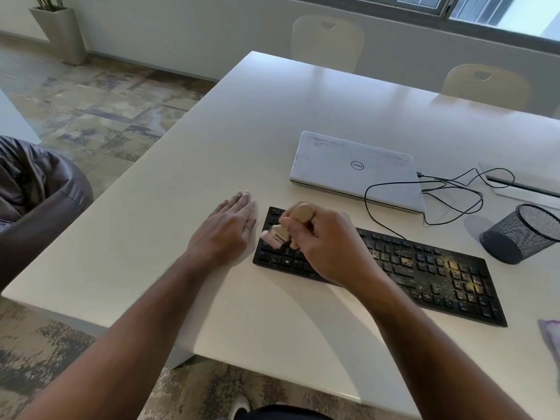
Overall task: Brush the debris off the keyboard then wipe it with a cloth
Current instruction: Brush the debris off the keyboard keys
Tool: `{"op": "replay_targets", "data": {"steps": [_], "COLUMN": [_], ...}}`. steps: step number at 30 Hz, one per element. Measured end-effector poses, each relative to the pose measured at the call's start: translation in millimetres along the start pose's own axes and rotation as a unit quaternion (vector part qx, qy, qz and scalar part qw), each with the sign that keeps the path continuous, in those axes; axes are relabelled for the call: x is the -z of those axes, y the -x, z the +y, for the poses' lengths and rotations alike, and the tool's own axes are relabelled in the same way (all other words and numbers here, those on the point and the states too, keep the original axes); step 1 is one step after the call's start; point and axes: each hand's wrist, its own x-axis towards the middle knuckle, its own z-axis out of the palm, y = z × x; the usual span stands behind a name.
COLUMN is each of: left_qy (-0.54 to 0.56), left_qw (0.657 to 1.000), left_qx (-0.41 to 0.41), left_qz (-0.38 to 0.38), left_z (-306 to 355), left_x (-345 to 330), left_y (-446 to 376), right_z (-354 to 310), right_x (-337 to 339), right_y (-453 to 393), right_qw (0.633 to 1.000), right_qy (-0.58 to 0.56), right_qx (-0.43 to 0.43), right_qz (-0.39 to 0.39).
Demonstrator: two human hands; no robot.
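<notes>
1. One black keyboard [424, 268] lies near the front edge of the white table [181, 207], angled, with yellowish debris [454, 271] scattered over its right half.
2. One brush [280, 233]: right hand [327, 247] has its fingers curled round the wooden handle, bristles down on the keyboard's left keys. The brush is motion-blurred, so exact bristle contact is uncertain.
3. Left hand [230, 228] lies flat, fingers straight, on the table just beside the keyboard's left end, holding nothing.
4. One cloth [551, 338], pale purple, partly cut off at the right edge.
5. One closed laptop [357, 171] behind the keyboard; one black cable [439, 192] looping beside it.
6. One mesh cup [521, 234] on its side, right of the keyboard.
7. Two chairs [327, 40] at the far side.
8. The right hand and forearm hide the keyboard's middle-left keys.
</notes>
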Motion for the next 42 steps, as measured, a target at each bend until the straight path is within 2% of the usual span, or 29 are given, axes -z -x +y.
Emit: {"op": "replay_targets", "data": {"steps": [7, 12, 14, 18, 20, 21, 26, 29, 31, 36, 40, 42], "left_qy": [0.01, 0.008, 0.002, 0.006, 0.007, 0.006, 0.007, 0.007, 0.005, -0.001, 0.007, 0.007], "left_qw": [1.0, 1.0, 1.0, 1.0, 1.0, 1.0, 1.0, 1.0, 1.0, 1.0, 1.0, 1.0], "left_qx": [-0.002, 0.003, 0.001, 0.002, -0.001, 0.0, 0.01, 0.007, 0.008, 0.0, 0.001, -0.001], "left_qz": [-0.003, 0.014, 0.023, 0.018, 0.013, 0.01, 0.004, 0.004, 0.014, 0.007, 0.006, 0.008], "left_z": [1.3, 1.0, 2.5, 2.7, 2.8, 2.5, 1.9, 2.5, 2.1, -0.6, 0.0, 0.6], "left_x": [1.4, -0.4, -0.6, -0.4, 0.5, 0.5, 0.2, -0.3, -1.3, -1.3, -1.5, -1.2], "left_y": [2.8, 2.2, 2.8, 2.8, 3.1, 3.1, 2.5, 2.1, 2.4, 1.1, 1.6, 2.1], "right_z": [-15.5, -31.3, -33.6, -26.3, -22.7, -21.6, -29.9, -28.8, -26.3, -26.8, -19.8, -16.3], "right_x": [-4.7, 11.1, 17.1, 1.0, -16.4, -24.9, -33.0, -25.2, -23.7, -19.5, -8.8, -6.3], "right_y": [-35.0, -41.9, -41.3, -40.7, -34.9, -29.8, -12.9, -16.5, -16.5, -9.8, -19.1, -22.6], "right_qw": [0.985, 0.95, 0.951, 0.997, 0.997, 0.996, 0.992, 0.996, 0.995, 0.991, 0.996, 0.994], "right_qy": [0.079, 0.229, 0.243, 0.061, 0.046, 0.055, 0.097, 0.069, 0.083, 0.114, 0.068, 0.07], "right_qx": [0.028, 0.023, 0.016, -0.037, -0.055, -0.06, -0.075, -0.053, -0.042, -0.038, -0.009, 0.006], "right_qz": [-0.153, -0.211, -0.19, -0.029, 0.033, 0.037, -0.025, 0.031, 0.04, -0.056, -0.05, -0.087]}}
